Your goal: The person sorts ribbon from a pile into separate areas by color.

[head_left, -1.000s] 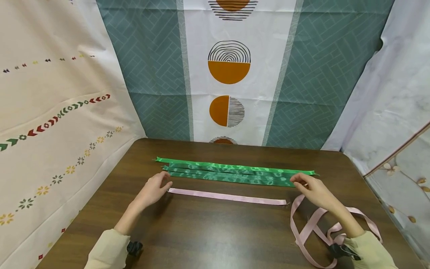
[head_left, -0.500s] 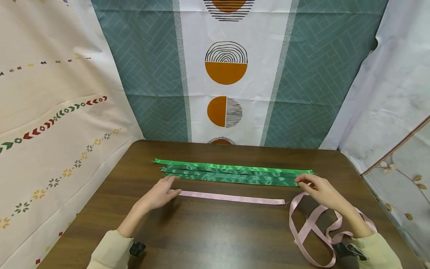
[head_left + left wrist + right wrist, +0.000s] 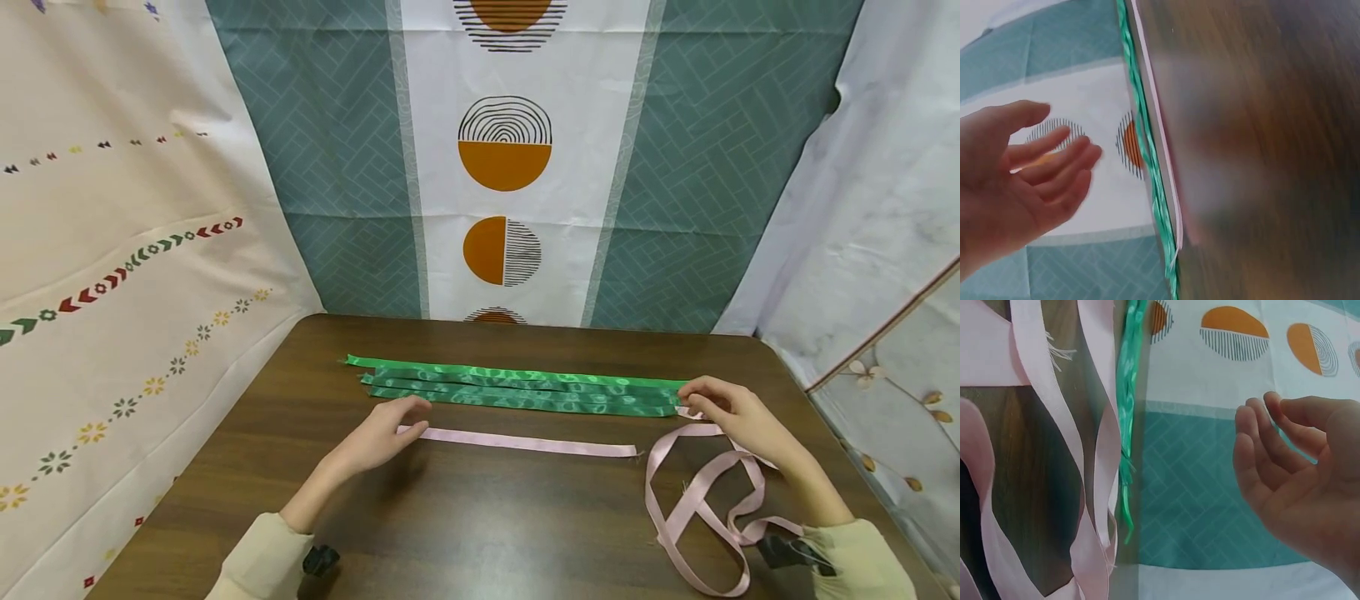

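Several green ribbons (image 3: 517, 390) lie side by side across the back of the table. One pink ribbon strip (image 3: 517, 441) runs in front of them. My left hand (image 3: 386, 433) is over the left end of this strip, hiding it, its fingers loosely bent with nothing in them. In the left wrist view the left hand (image 3: 1041, 162) shows spread, relaxed fingers. My right hand (image 3: 727, 412) hovers at the right end of the green ribbons, over a pale pink ribbon end (image 3: 688, 412). Its fingers (image 3: 1266, 450) curve loosely, and no ribbon shows in its grasp.
A long loose pink ribbon (image 3: 693, 500) lies in loops on the right side of the brown wooden table (image 3: 480, 525), partly under the right forearm. A patterned cloth (image 3: 502, 167) hangs behind the table, with further cloths (image 3: 150, 292) at both sides.
My left hand has moved right along the pink strip, covering its left end. My right hand has shifted slightly right, uncovering more of the green ribbons and a pink ribbon end.
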Motion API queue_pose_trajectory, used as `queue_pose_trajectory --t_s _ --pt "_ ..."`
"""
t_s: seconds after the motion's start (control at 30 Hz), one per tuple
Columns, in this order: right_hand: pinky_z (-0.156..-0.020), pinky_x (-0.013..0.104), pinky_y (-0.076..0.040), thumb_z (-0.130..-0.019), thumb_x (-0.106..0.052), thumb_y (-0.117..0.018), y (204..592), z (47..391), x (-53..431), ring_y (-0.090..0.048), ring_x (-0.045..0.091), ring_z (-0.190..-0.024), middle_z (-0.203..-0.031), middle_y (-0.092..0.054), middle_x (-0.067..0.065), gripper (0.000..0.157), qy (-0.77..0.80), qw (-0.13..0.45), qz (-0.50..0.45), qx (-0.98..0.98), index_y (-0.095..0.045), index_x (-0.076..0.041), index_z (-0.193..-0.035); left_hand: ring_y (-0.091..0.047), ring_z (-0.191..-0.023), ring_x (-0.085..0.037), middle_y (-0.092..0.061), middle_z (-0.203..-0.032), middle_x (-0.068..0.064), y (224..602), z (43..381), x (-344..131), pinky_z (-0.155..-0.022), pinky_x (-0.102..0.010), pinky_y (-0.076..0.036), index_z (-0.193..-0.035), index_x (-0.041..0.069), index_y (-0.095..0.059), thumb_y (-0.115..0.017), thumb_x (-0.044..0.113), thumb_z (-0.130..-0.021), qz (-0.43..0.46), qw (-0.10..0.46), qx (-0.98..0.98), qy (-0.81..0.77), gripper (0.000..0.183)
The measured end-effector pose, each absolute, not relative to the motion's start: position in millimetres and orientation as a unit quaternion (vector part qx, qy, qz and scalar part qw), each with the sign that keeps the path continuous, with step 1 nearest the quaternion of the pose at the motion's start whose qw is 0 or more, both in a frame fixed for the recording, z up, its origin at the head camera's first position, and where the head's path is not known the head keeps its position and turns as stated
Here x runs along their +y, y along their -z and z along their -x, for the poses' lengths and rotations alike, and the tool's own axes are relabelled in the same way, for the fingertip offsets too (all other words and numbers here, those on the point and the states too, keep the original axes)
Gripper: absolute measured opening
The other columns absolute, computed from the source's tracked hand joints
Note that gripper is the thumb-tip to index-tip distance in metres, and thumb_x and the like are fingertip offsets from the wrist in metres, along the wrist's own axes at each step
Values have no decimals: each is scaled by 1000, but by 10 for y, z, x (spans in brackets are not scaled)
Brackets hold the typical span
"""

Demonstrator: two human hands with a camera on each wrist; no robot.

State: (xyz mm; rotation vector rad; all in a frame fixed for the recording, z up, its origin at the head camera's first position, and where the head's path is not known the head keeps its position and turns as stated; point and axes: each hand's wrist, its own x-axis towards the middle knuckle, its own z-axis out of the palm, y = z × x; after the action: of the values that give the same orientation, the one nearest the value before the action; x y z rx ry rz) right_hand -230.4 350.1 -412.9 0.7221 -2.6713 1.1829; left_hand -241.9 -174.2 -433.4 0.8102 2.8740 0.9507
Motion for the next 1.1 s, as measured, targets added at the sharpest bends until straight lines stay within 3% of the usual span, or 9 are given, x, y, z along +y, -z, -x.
queue_pose_trajectory --t_s 0.17,0.4,0.67,0.83,1.1 --pt "-72 17 -53 -100 -6 -50 4140 2324 3616 -65 -2 -86 -94 -68 -13 17 -412 68 -231 -879 -61 -3 -112 -67 -93 -19 -70 -106 -13 4344 2443 -1603 -81 -32 -55 -113 6 -63 -59 11 -95 -273 -31 898 -344 19" --pt "-64 17 -51 -99 -4 -49 4178 2317 3706 -62 0 -75 -85 -65 -13 15 -428 79 -213 -875 -61 2 -106 -66 -87 -15 -71 -102 -12 4388 2452 -1384 -76 -24 -54 -111 6 -65 -59 8 -95 -292 -26 883 -367 17" --pt "-56 24 -48 -98 -3 -50 4207 2277 3782 -59 13 -66 -77 -62 -6 13 -411 61 -220 -882 -63 -2 -102 -65 -85 -14 -71 -104 -12 4398 2457 -1158 -77 -25 -53 -111 5 -67 -59 11 -96 -314 0 870 -379 18" --pt "-58 25 -48 -98 -4 -52 4195 2237 3851 -60 10 -70 -79 -63 0 12 -383 31 -232 -894 -63 -4 -102 -63 -84 -13 -71 -102 -10 4395 2459 -1051 -76 -26 -52 -108 3 -68 -59 9 -95 -327 7 872 -364 17" --pt "-63 23 -51 -95 2 -54 4215 2218 3983 -61 -6 -86 -93 -65 -19 10 -377 -56 -283 -880 -59 4 -104 -62 -89 -10 -71 -100 -8 4435 2440 -934 -81 -33 -52 -106 6 -69 -57 16 -97 -335 51 867 -365 18"
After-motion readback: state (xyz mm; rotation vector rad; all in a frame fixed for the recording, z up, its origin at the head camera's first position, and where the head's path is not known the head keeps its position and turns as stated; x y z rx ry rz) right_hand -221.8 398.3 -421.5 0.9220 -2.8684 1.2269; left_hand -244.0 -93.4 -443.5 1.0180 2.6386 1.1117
